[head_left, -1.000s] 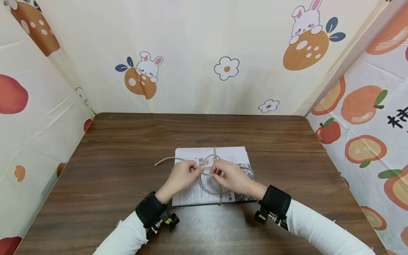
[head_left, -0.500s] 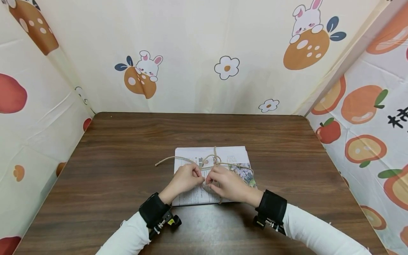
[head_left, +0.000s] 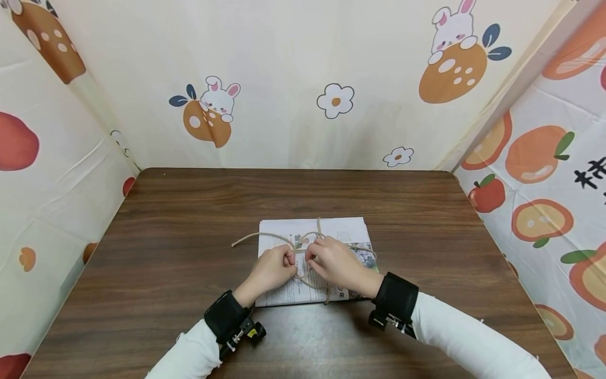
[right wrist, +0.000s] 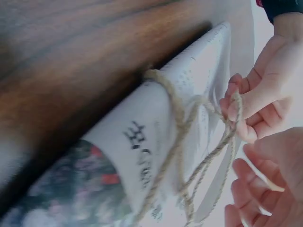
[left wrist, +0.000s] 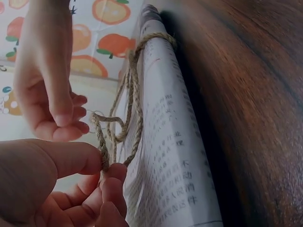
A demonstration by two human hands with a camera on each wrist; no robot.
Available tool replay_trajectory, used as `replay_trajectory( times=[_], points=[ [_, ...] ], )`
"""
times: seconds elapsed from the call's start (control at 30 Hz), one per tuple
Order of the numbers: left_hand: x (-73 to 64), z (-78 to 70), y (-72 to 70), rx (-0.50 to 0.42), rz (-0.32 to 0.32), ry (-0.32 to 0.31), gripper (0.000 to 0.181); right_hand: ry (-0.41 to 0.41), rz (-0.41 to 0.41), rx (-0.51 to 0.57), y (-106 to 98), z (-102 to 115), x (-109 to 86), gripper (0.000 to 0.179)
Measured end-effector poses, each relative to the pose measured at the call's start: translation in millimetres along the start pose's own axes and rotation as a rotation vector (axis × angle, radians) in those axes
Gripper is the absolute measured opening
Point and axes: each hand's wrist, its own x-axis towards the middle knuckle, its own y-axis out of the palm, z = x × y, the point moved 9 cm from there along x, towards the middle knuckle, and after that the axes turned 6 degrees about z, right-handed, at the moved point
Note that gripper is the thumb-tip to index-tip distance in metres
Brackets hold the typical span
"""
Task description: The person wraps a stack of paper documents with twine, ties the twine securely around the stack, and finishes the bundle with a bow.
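newspaper bundle (left wrist: 163,123) at near-middle of table (head_left: 189,210), twine (right wrist: 179,118) crossed around it. left hand (head_left: 271,271) pinching a bend of twine above the paper; right hand (head_left: 342,263) just to the right, fingers loosely bent, seemingly released. best: firm left pinch, right fingertips take the bend cleanly, crossing kept from slackening. versus half a second ago: fingertips farther apart, right hand shifted slightly toward far side

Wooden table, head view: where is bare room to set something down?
Free: the table behind the newspaper bundle, up to the patterned wall; left, beyond the trailing twine; right, behind the right sleeve. Crowded: the bundle's top, with left hand, right hand and looped twine.
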Motion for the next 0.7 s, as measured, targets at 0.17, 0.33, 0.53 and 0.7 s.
replay_trajectory(
  times=[0.17, 0.33, 0.53, 0.7],
  points=[
    [-1.0, 2.3, -0.5, 0.059, -0.015, -0.017, 0.011, 0.011, 0.019, -0.047, 3.6, 4.5, 11.4, 0.007],
    [-3.6, -0.7, -2.1, 0.106, -0.034, 0.021, 0.012, 0.025, 0.056, -0.071, 13.7, 5.7, 18.7, 0.007],
    [-4.3, -2.2, -1.3, 0.107, -0.028, 0.043, 0.014, 0.081, 0.156, -0.083, 28.0, 2.4, 21.8, 0.008],
    [-4.3, -2.4, -0.6, 0.095, -0.023, 0.054, 0.013, 0.139, 0.25, -0.009, 38.6, 1.3, 22.5, 0.012]
  ],
)
